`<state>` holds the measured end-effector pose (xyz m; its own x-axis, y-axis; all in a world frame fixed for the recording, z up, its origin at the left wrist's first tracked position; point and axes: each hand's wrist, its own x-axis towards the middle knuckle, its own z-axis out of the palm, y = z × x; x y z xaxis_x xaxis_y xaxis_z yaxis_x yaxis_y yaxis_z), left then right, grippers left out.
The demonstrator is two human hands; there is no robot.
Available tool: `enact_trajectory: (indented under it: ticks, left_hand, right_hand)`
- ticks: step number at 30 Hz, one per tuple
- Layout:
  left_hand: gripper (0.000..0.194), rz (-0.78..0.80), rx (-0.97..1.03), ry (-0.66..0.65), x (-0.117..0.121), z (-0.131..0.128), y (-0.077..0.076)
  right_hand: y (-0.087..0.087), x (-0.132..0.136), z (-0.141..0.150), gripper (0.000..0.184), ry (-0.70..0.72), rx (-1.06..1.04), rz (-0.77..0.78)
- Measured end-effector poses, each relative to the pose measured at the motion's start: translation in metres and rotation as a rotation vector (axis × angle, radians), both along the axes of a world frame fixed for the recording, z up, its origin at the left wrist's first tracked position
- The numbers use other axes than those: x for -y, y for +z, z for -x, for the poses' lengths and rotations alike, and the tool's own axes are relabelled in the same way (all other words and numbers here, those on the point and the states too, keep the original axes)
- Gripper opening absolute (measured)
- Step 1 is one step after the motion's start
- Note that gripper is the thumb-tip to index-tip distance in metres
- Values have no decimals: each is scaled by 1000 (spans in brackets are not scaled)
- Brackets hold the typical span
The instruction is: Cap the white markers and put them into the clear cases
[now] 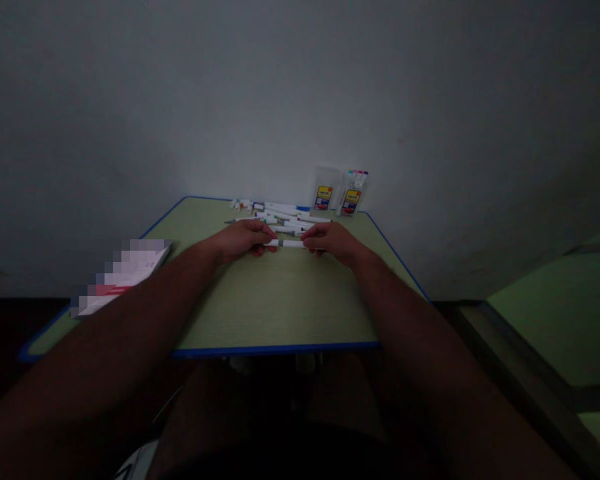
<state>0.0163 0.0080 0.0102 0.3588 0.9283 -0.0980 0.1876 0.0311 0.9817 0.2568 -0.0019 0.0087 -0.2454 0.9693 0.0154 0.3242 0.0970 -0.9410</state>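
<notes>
Above the middle of the table, a white marker (293,244) lies level between my two hands, with a grey band near its left part. My left hand (246,239) pinches its left end, which may be a cap; I cannot tell whether the two parts are joined. Around the right end the fingers of my right hand (331,240) are closed. Just beyond my hands, several loose white markers (285,215) lie in a pile, some with coloured ends. A few small white caps (249,208) sit at the pile's left.
Two clear plastic cases with yellow labels stand against the wall: one case (325,190) at left, another case (351,197) holding several colour-tipped markers. A book or box (130,273), partly blurred out, lies on the left. The table (280,307) has a blue edge.
</notes>
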Motion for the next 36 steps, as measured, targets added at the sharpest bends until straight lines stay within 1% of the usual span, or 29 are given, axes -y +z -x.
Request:
enact_trajectory:
  ticks: [13,20,24,31,36]
  left_hand:
    - [3,-22,-42,-66,-3,1,-3]
    - [9,-11,-39,-64,-3,1,-4]
    - [14,0,-17,-40,-1,-1,-2]
    - [14,13,57,27,-5,2,-1]
    - [16,27,121,123,-11,10,-2]
  right_hand:
    - [1,2,2,8,21,3,-17]
    - [-1,0,3,10,3,-15,-16]
    - [-3,-1,3,9,-2,-33,-23]
    - [-8,-6,-1,12,-14,-98,-44]
    - [-7,-7,-4,14,-56,-138,-41]
